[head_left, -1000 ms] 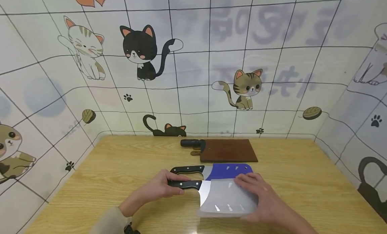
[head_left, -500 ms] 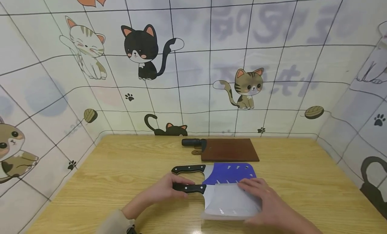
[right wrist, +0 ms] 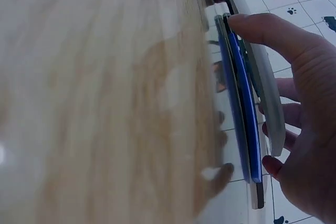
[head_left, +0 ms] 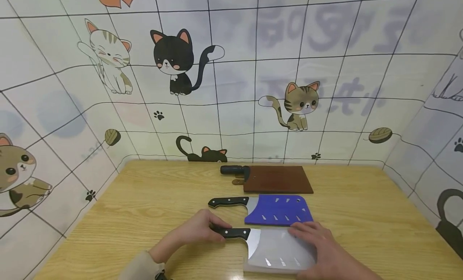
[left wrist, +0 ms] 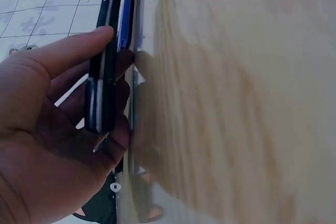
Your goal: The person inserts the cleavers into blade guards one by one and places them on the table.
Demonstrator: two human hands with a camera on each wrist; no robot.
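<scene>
A cleaver with a black riveted handle [head_left: 236, 233] and a translucent white blade cover [head_left: 276, 248] lies low over the near part of the table. My left hand [head_left: 202, 231] pinches the handle's end between thumb and fingers; the left wrist view shows the handle [left wrist: 102, 66] edge-on. With my right hand [head_left: 320, 248] I grip the cover's right end, thumb at the near edge and fingers over the far edge. Just beyond lies a second cleaver with a black handle [head_left: 228, 201] and a blue cover [head_left: 280, 209], close to my right fingertips.
Farther back a third cleaver, its dark round handle [head_left: 232, 170] at the left, lies in a brown cover [head_left: 278, 179]. A cat-patterned sheet [head_left: 231, 79] stands behind the wooden table [head_left: 162, 191] and along both sides.
Both hands have brought the white-covered cleaver toward me and lower, so more of the blue cover shows behind it. The whole view has shifted slightly.
</scene>
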